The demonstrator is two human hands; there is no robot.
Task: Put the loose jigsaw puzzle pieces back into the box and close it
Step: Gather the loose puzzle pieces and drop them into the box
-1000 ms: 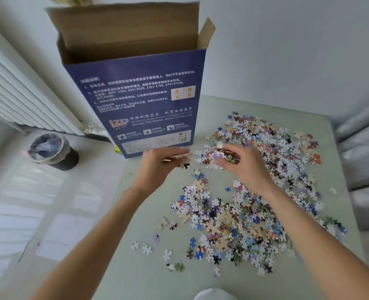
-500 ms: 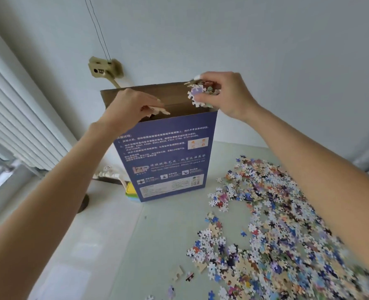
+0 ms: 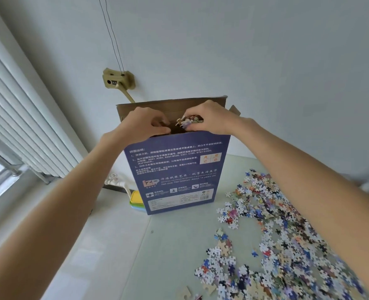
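Puzzle pieces (image 3: 287, 241), hundreds beyond counting, lie loose across the pale table (image 3: 168, 256), right of one tall blue box (image 3: 177, 172) standing upright, flaps open. Both hands are at its mouth: the right hand (image 3: 209, 120) pinches a small clump of pieces (image 3: 189, 121); the left hand (image 3: 144, 124) is curled, contents hidden. The box's inside is out of sight. Print reads "LZP" and "Net size 700*500mm".

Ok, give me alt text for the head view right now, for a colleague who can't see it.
Both hands sit at the open top of the upright blue puzzle box; the right hand pinches a clump of pieces over the opening, the left hand curls at the rim. Many loose pieces remain on the table.
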